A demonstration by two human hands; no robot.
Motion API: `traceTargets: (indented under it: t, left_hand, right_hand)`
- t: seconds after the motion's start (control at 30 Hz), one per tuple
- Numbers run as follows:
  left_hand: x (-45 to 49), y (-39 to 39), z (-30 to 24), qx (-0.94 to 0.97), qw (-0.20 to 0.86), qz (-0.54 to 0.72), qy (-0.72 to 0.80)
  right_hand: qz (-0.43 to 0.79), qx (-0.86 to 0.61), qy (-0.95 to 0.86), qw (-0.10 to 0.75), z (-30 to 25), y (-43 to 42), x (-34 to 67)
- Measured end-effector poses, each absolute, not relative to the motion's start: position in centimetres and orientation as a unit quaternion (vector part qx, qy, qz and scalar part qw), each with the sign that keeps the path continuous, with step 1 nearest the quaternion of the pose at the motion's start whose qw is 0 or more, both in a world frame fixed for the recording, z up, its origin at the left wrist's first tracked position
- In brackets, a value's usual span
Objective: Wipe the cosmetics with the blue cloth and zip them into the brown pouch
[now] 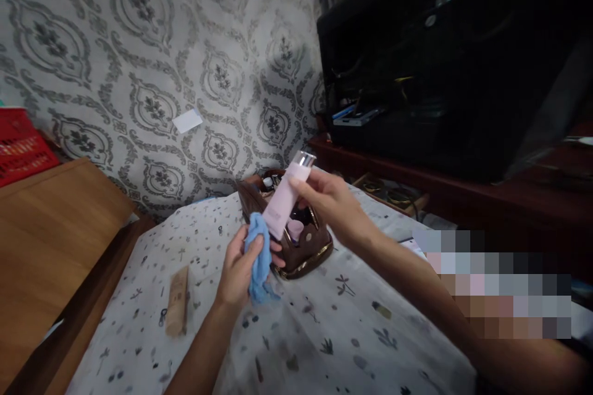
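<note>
A pale pink bottle [280,202] with a clear, shiny cap is tilted in front of me. My right hand [330,199] grips it near the cap, thumb on its front. My left hand [241,266] is closed around a crumpled blue cloth [260,259], which meets the lower end of the bottle. Behind and below both hands, a brown bag [308,257] with a gold zipper lies open on the patterned sheet. Inside it shows a small pink container [295,229], among other items partly hidden by the bottle. A beige tube [176,301] lies to the left of my left hand.
The patterned white sheet [222,358] covers the surface under the bag. At left stand a wooden panel [65,222] and a red basket [25,147]. A large dark screen [445,86] and a reddish wooden stand [393,188] border the right side.
</note>
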State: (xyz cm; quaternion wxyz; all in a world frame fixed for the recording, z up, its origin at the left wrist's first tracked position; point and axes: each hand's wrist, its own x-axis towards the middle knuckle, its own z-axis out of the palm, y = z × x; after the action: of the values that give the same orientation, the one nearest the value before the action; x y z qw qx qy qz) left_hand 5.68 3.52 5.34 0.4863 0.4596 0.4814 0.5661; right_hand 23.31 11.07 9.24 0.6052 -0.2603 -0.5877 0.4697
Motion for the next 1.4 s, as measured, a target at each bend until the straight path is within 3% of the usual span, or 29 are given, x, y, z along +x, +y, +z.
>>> traceTargets:
  t: [0.13, 0.33, 0.67, 0.97, 1.4]
  left_hand:
    - [5.6, 3.0, 4.9, 0.54, 0.468, 0.509, 0.479]
    - [5.2, 2.6, 3.8, 0.57, 0.464, 0.469, 0.491]
    - [4.9, 2.4, 0.9, 0.577, 0.52, 0.404, 0.483]
    - [4.9, 2.4, -0.1, 0.586, 0.532, 0.381, 0.478]
    - [4.9, 2.5, -1.1, 0.587, 0.544, 0.375, 0.468]
  right_hand:
    - [0.381, -0.356, -0.679, 0.517, 11.3, 16.3, 23.5]
    - [0.245, -0.481, -0.803, 0.251, 14.0, 20.2, 20.1]
    - [0.216, -0.471, -0.852, 0.076, 14.0, 23.6, 16.4]
    - [0.098, -0.475, -0.871, 0.071, 12.2, 24.5, 15.9]
    - [0.02, -0.468, -0.879, 0.086, 10.4, 22.6, 15.8]
